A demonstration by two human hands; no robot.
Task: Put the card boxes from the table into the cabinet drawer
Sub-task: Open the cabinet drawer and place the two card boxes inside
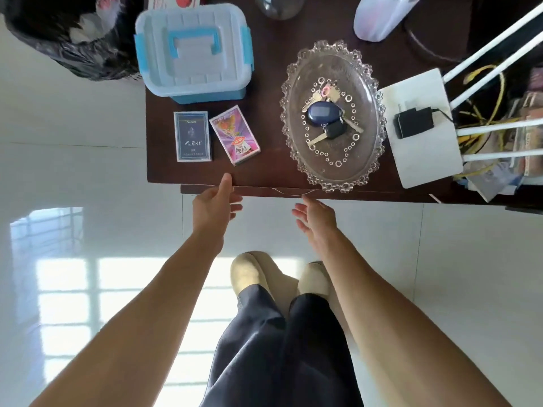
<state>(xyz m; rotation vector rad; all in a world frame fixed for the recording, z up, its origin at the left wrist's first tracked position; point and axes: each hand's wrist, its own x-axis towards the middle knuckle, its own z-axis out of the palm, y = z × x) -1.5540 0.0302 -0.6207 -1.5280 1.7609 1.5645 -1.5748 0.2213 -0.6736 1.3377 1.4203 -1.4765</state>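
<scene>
Two card boxes, the dark blue card box (192,136) and the pink card box (235,135), are lying mid-frame near the surface (270,171) front edge; left hand (214,205) and right hand (316,218), grips wide and empty, are hovering just below it.

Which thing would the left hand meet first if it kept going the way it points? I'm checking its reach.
Probably the pink card box: the left hand, at the table edge, points about that way. Height is unclear.

You can't read the small print on the dark blue card box (192,136). The top edge cuts off the bottle (279,5) and the black bag (70,33); the right edge crops the cable clutter (499,113).
</scene>
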